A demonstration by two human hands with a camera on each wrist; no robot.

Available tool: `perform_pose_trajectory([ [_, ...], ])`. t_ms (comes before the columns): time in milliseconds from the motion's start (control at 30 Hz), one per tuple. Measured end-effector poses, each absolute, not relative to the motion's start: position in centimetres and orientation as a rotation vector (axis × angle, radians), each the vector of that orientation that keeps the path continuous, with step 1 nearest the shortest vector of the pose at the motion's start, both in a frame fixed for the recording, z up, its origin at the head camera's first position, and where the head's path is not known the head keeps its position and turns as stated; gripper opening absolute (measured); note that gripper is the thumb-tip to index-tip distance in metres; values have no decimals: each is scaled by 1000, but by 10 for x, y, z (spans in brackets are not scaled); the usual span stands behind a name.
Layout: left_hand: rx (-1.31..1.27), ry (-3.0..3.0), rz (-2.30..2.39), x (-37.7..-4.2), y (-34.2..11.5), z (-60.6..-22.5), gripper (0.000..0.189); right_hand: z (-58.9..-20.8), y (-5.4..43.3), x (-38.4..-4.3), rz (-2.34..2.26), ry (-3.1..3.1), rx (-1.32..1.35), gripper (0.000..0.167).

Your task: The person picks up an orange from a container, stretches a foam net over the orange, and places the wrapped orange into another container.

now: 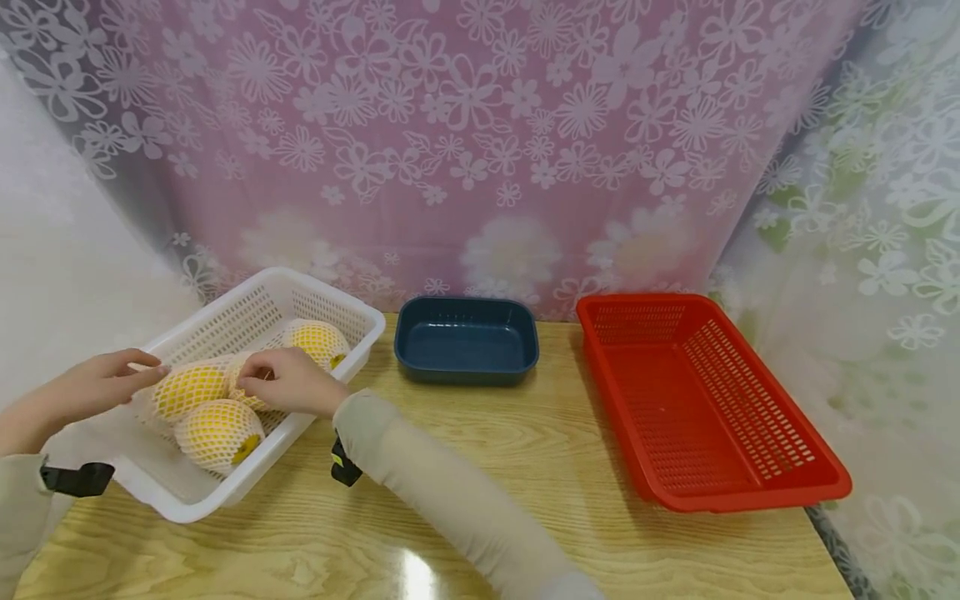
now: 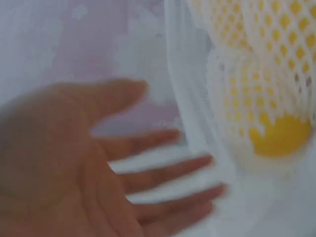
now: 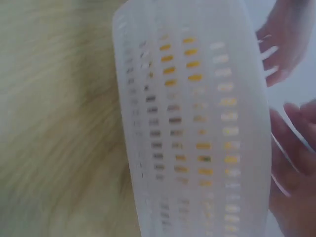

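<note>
Several yellow round fruits in white foam nets [image 1: 218, 433] lie in the white plastic basket [image 1: 262, 454]. My left hand [image 1: 105, 383] is at the basket's left side, its fingertips close to the nearest fruits. In the left wrist view, its fingers are spread and straight, with nothing in the palm. Over the middle of the basket is my right hand [image 1: 292, 382], fingers loosely bent above a netted fruit partly hidden beneath it. No fruit is seen in its grasp. The right wrist view shows fruit colour through the basket's slotted wall [image 3: 197, 113].
A dark blue plastic tub [image 1: 467, 377] stands at the back middle of the wooden table [image 1: 480, 442]. To the right is a red slotted basket [image 1: 667, 417]. Flowered curtains [image 1: 465, 150] hang behind and along the right side.
</note>
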State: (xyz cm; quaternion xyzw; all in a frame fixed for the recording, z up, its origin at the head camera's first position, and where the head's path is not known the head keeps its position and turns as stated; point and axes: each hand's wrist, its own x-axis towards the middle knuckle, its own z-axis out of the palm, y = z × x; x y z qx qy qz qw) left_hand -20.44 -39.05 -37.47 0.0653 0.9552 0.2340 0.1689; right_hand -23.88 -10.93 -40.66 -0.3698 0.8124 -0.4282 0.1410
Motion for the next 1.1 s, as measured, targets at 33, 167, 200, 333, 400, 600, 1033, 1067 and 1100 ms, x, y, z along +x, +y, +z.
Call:
perform_pose_trajectory([
  [33,220,2802,666,-200,-392,-375,62,-407,-106,-240,-1164,2457,-1110,19],
  [167,241,3102,692,-184,-394,-381,52,-407,-92,-245,-892,2908,-1147,18],
  [200,231,3158,711,-180,-394,-384,51,-408,-89,-246,-850,2989,-1116,18],
  [333,199,3323,784,-163,-394,-402,48,-414,-78,-250,-762,3168,-920,30],
  [400,181,3380,811,-155,-392,-412,48,-418,-74,-252,-783,3179,-799,42],
  [600,48,3391,1073,-141,-385,-440,64,-433,-72,-256,-1061,3029,-408,88],
  [1033,-751,2750,2243,-136,-359,-464,82,-458,-78,-254,-1746,2662,-66,107],
  [1067,-775,2683,2332,-135,-357,-464,82,-460,-78,-254,-1777,2634,-49,106],
  [1100,-794,2618,2413,-134,-354,-464,83,-461,-78,-255,-1798,2611,-44,106],
])
